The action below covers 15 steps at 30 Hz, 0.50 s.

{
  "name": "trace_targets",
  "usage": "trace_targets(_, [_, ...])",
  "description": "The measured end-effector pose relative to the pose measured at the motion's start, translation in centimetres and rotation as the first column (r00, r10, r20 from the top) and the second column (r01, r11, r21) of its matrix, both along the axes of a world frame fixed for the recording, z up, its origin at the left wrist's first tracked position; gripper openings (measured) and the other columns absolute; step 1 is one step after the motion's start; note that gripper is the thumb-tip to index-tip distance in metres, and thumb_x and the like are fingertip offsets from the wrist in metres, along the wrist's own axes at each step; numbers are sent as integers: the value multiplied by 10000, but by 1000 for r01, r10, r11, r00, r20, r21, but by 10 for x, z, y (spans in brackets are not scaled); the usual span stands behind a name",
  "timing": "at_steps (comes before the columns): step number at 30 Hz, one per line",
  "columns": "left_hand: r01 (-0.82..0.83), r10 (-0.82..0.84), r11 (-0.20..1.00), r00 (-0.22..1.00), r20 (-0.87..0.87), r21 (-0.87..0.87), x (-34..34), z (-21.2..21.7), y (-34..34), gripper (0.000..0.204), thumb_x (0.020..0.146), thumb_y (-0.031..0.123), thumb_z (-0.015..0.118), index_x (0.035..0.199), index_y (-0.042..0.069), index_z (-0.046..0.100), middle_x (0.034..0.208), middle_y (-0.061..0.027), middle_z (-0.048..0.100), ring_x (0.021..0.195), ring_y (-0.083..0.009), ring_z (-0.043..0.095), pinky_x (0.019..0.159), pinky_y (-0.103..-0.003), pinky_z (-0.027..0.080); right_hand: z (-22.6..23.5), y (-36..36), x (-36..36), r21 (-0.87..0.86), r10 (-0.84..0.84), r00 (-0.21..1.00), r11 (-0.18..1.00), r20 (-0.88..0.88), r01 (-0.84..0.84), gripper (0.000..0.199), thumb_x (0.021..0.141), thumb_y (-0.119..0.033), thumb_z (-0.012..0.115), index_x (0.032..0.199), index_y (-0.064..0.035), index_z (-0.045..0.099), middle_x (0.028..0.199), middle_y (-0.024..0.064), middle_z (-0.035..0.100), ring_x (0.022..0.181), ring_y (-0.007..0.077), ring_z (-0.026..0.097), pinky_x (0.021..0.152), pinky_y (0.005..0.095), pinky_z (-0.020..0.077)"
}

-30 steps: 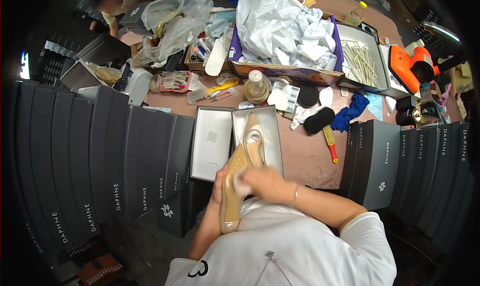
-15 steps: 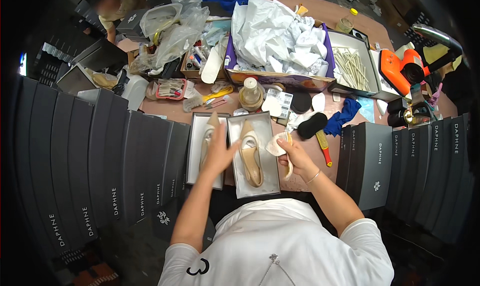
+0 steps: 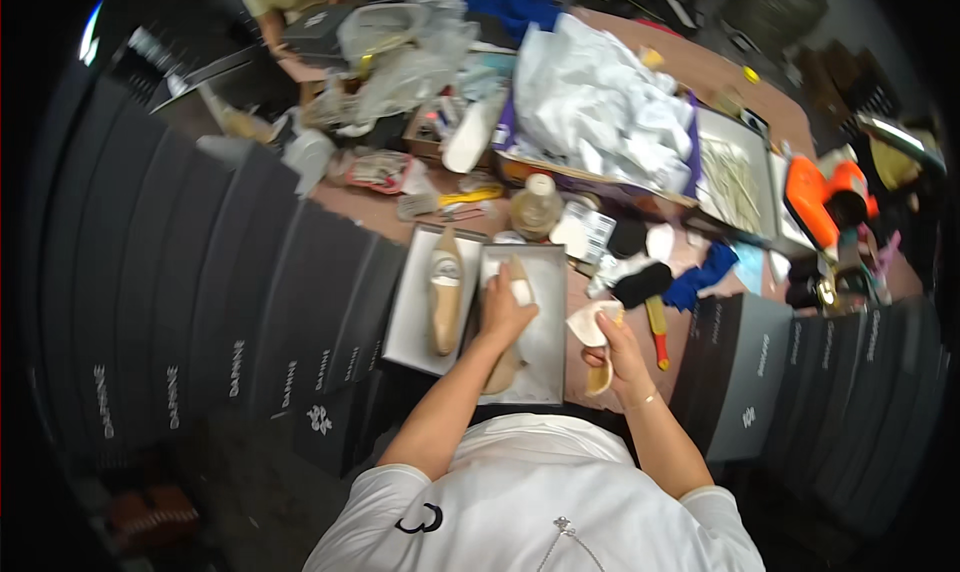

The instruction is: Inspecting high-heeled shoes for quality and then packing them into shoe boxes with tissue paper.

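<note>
Just left of the left grip [image 3: 505,317], the left box [image 3: 410,322] holds one beige shoe [image 3: 446,297], uncovered since that grip crossed over to the right box [image 3: 545,342]. Its fingers now lie over the second shoe [image 3: 505,374] there; whether they close round it cannot be told. Beyond both grips, a purple box [image 3: 600,184] holds crumpled paper [image 3: 590,107]. The right grip [image 3: 622,357] stays pinched on a white cloth [image 3: 592,322].

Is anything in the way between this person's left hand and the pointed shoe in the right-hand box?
Nothing visible. The left hand is right over the beige pointed shoe in the right-hand box; blur hides its exact grip. The pale cloth in the right hand is off to the side.
</note>
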<state>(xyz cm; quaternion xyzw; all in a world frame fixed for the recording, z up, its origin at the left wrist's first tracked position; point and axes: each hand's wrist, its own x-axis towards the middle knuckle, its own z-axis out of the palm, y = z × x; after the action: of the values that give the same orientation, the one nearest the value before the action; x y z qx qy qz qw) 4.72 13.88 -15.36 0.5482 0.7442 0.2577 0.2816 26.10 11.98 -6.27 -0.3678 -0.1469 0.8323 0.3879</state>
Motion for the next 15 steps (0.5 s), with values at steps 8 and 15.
trace_targets(8, [4,2,999,986,166,-33,20,-16,-6,953,560,176,760,1374,46,284,1198,-250,457,1113,-416,454,938,-485,395,-11,13,-13,184,15,982,982,189,-50,228,941,-333,564,927,-107,535,675,-20,517,437,60,370,395,205,271])
trace_targets(15, [-154,-212,935,479,852,319,-41,55,-18,945,651,202,751,1437,7,264,1241,-108,464,1145,-158,447,971,-293,391,22,32,-23,302,-53,926,951,375,-68,242,939,-331,585,918,-99,518,708,-17,525,432,47,360,381,183,248])
